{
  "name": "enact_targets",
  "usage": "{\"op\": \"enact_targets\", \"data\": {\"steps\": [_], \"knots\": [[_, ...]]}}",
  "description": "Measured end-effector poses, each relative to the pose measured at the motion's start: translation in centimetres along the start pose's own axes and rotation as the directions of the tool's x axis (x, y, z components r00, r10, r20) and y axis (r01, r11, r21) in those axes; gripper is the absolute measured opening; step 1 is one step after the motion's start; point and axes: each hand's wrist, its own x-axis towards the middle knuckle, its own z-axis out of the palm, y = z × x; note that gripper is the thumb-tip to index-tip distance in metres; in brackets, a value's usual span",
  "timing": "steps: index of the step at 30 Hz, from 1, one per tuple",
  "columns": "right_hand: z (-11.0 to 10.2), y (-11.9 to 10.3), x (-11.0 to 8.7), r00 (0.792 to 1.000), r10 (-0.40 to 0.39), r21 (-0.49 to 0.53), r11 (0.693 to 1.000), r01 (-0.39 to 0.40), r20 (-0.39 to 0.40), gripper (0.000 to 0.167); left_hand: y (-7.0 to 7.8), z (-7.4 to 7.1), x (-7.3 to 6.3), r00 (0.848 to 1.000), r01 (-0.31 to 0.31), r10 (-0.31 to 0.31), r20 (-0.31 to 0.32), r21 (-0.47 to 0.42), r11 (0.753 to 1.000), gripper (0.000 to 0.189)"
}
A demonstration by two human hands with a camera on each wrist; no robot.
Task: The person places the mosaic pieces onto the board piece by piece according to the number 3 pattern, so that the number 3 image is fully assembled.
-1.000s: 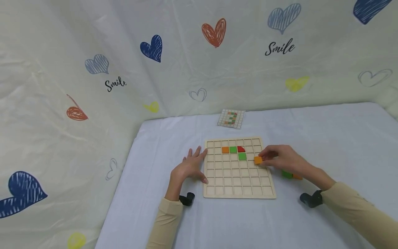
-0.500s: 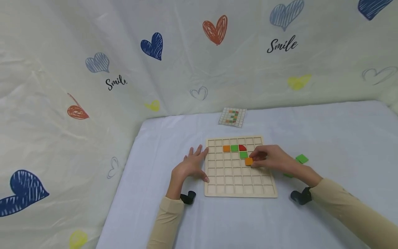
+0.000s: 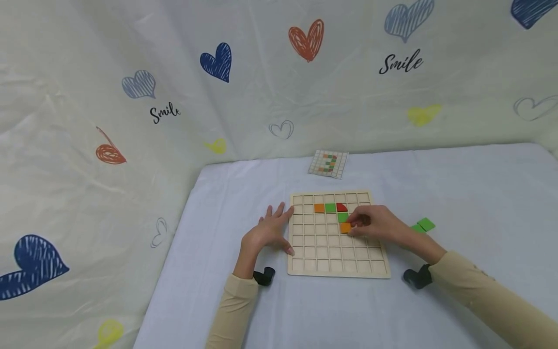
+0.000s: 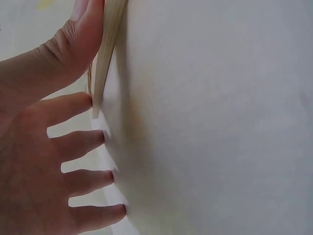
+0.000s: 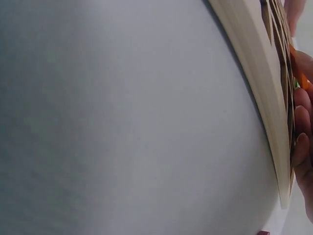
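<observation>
orange tile (image 3: 345,228), pinched by right hand (image 3: 380,222), has moved below green tile (image 3: 342,217), seemingly nearly placed; splayed left hand (image 3: 267,232) touches board (image 3: 322,252).

Under my left hand (image 3: 268,233) and my right hand (image 3: 376,222) I have a flat surface spread with a white cloth (image 3: 462,189), its far edge crossing beyond both and its left edge slanting past the outside of the left one. Beyond them rises a creased, pale backdrop (image 3: 348,97), printed with an orange-red heart (image 3: 306,40) straight ahead between my hands and a black "Smile" (image 3: 401,61) farther to the right. It wraps round to my left, where a big dark blue heart (image 3: 35,266) sits well outside my left hand, all in soft, even light.
</observation>
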Motion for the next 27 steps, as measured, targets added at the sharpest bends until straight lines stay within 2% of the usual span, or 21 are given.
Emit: {"op": "enact_targets", "data": {"steps": [12, 19, 23, 27], "knots": [[0.2, -0.1, -0.1, 0.995, -0.093, -0.051, 0.994, 0.092, -0.022, 0.028, 0.1, -0.1, 0.0, 1.000, 0.000, 0.000, 0.000, 0.006, 1.000, 0.123], [0.1, 0.0, -0.4, 0.997, -0.076, -0.039, 0.996, 0.076, -0.022, 0.030, 0.0, 0.1, 0.1, 1.000, -0.003, 0.003, 0.005, 0.011, 1.000, 0.123], [-0.6, -0.3, -1.1, 0.999, -0.035, -0.022, 0.999, 0.034, -0.040, 0.026, 0.1, 0.0, 0.0, 1.000, -0.006, 0.006, 0.010, 0.009, 1.000, 0.123], [-1.6, -0.5, -1.9, 0.997, -0.031, -0.022, 0.999, 0.030, -0.070, 0.023, 0.0, -0.1, -0.1, 1.000, 0.004, -0.004, 0.007, 0.011, 1.000, 0.123]]}}
